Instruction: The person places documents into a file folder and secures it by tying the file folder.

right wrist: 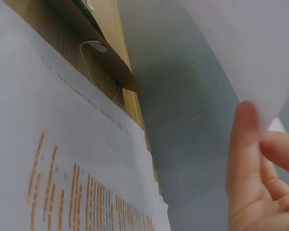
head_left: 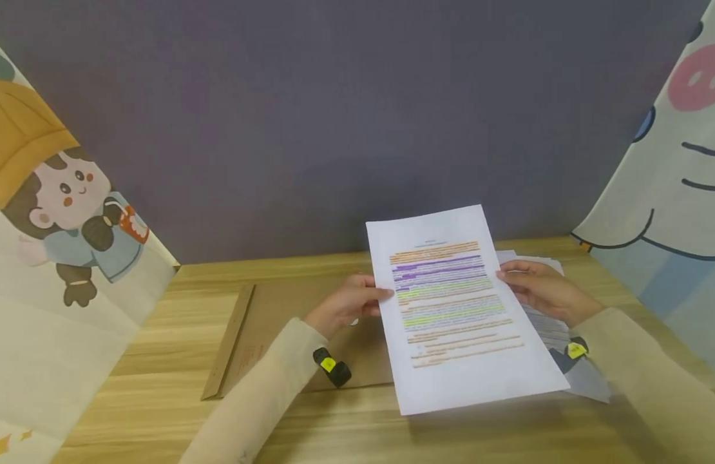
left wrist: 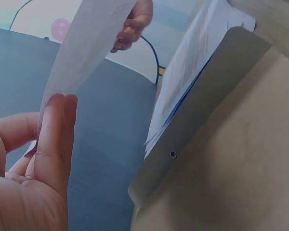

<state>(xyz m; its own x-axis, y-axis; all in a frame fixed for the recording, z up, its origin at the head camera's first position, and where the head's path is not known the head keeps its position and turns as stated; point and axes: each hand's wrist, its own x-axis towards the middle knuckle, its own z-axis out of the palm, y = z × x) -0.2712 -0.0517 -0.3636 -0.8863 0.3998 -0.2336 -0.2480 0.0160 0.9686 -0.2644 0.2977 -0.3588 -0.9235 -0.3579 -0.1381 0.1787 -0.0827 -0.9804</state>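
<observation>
Both hands hold up a printed sheet of paper (head_left: 450, 386) marked with orange, purple and yellow-green highlighter. My left hand (head_left: 352, 299) pinches its left edge, thumb on the printed face and fingers behind. At the right edge, my right hand (head_left: 545, 290) pinches it the same way. Below and behind the sheet lies a stack of papers (right wrist: 101, 139), whose top page also carries orange highlighting; the held sheet partly covers it in the head view. A brown kraft document envelope (head_left: 299, 296) lies flat on the left, its flap (left wrist: 202, 110) showing a small round fastener.
The wooden table (head_left: 178, 341) meets a dark grey panel (head_left: 334, 129) at its back edge. Cartoon-printed cloths (head_left: 73, 193) hang at both sides. A white string with a button disc (right wrist: 98, 46) shows on the envelope. Black bands (head_left: 332, 368) sit on both wrists.
</observation>
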